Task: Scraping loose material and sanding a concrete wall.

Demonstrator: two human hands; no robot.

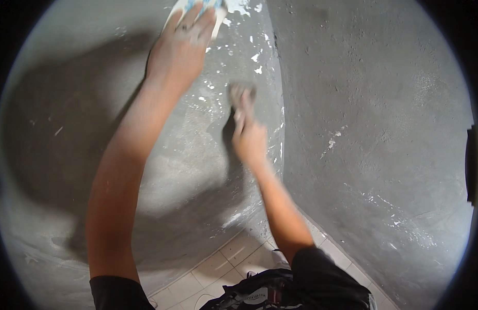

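My left hand (179, 51) reaches up the grey wall (187, 170). Its fingers are stretched out and spread over a white piece with blue patches (218, 23), whose upper part runs out of view; whether this is paper or a peeling layer I cannot tell. Lower and to the right, my right hand (251, 142) is closed round the handle of a scraper (241, 92). The scraper's wide end points up and lies at or very near the wall, blurred by motion. White flecks speckle the wall around both hands.
A second grey wall (373, 93) meets the first at a corner to the right and bears white scuffs. Below lies a pale tiled floor (236, 253). A dark object (471, 168) shows at the far right edge. My arms cast broad shadows leftward.
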